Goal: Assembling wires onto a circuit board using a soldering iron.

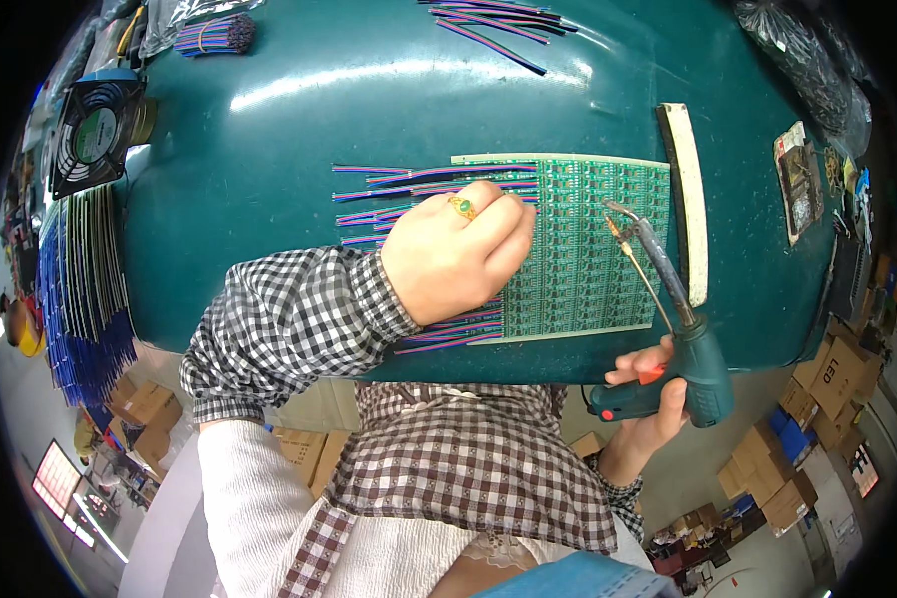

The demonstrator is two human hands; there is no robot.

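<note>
The dark green table fills most of my view, its near edge curving just in front of my checked shirt. On it, right of centre, lies a green circuit board panel, a grid of many small boards, flat on the table. Along its left edge a row of thin purple, blue and red wires fans out to the left, their ends lying on the panel.

My left hand rests on the left part of the panel and on those wires, palm down, fingers together and curled slightly, pressing flat rather than gripping anything. A gold ring with a green stone sits on 1 finger.

My right hand is at the near edge of the table, to the right, wrapped tight around the grip of a teal soldering gun, the thumb lying by its orange trigger. The gun's dark barrel and metal tip reach away from me over the right part of the panel; I cannot tell whether the tip touches the board.

Just right of the panel lies a long pale strip. At the far left stands a black cooling fan, with a bundle of wires beyond it and loose wires at the far edge.
</note>
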